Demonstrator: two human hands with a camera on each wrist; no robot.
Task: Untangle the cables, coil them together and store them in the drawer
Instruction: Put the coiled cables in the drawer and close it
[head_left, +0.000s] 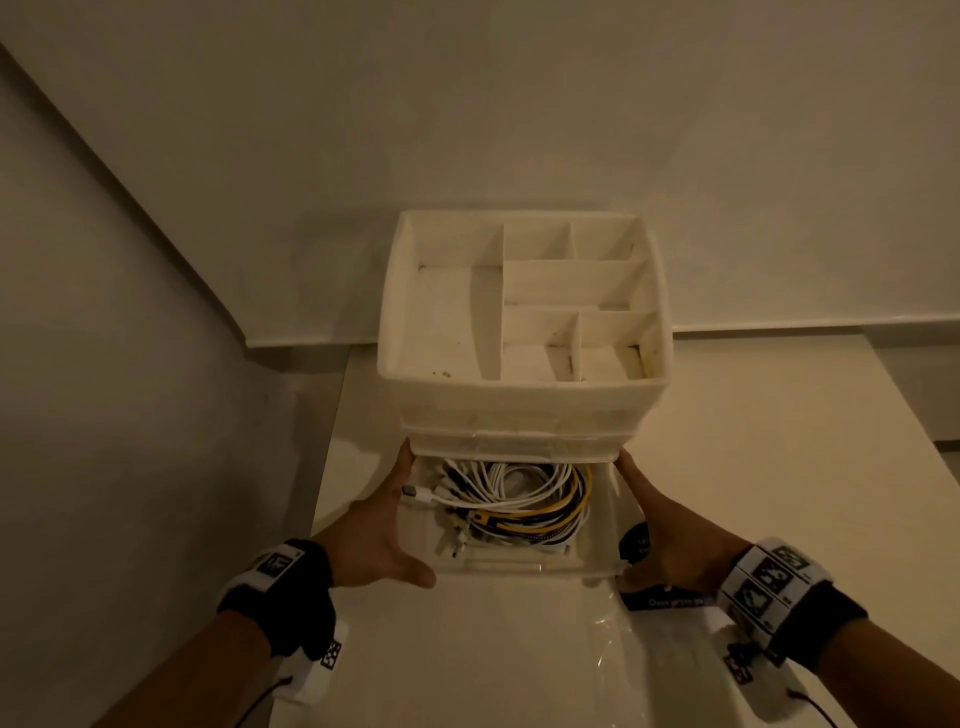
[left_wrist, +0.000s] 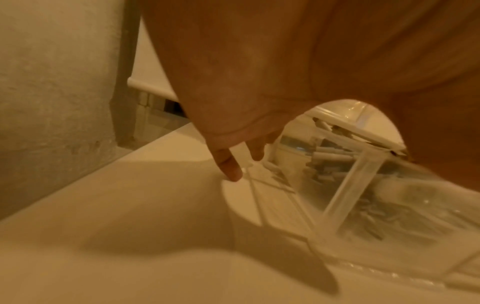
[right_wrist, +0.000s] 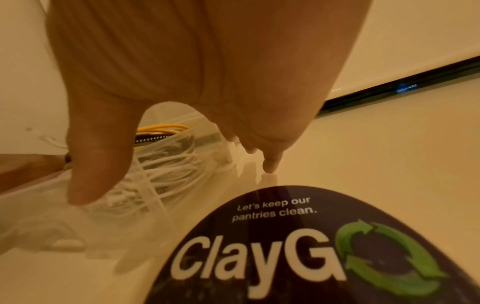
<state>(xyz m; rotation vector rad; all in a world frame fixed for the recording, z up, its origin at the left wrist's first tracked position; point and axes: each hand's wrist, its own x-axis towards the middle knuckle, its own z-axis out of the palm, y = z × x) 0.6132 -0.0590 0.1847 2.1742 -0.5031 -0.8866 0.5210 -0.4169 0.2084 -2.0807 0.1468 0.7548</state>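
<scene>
Fingers of left hand (head_left: 382, 525) lie straight along the left outer wall of the clear plastic drawer (head_left: 524, 564), thumb across the front left corner; fingers close together, palm flat on the wall, not curled round it. Left wrist view: fingertips (left_wrist: 230, 166) point down toward the countertop beside the drawer wall, blurred. Right hand (head_left: 662, 535) mirrors it at 3 o'clock of the drawer: straight fingers along the right wall, thumb near the front right corner. Right wrist view: thumb (right_wrist: 96, 164) sits against the clear wall, the other fingers extend past it down toward the counter.

Coiled bundle of white, yellow and black-and-white braided cables (head_left: 519, 501) lies inside the drawer, between both hands, connectors bunched at its 8 o'clock side. Drawer is pulled partway out from the bottom of the white plastic desktop organiser (head_left: 524, 410), its back part under the unit. Organiser top is an open tray with dividers, at 12 o'clock from the drawer.

Round dark sticker reading "ClayGO" with a green arrow loop (right_wrist: 298, 257) sits on the cream countertop (head_left: 493, 649) under the right wrist, at about 4 o'clock of the drawer. Both wrists carry black bands with printed marker tags (head_left: 769, 582). Cream wall (head_left: 519, 104) stands behind the organiser.
</scene>
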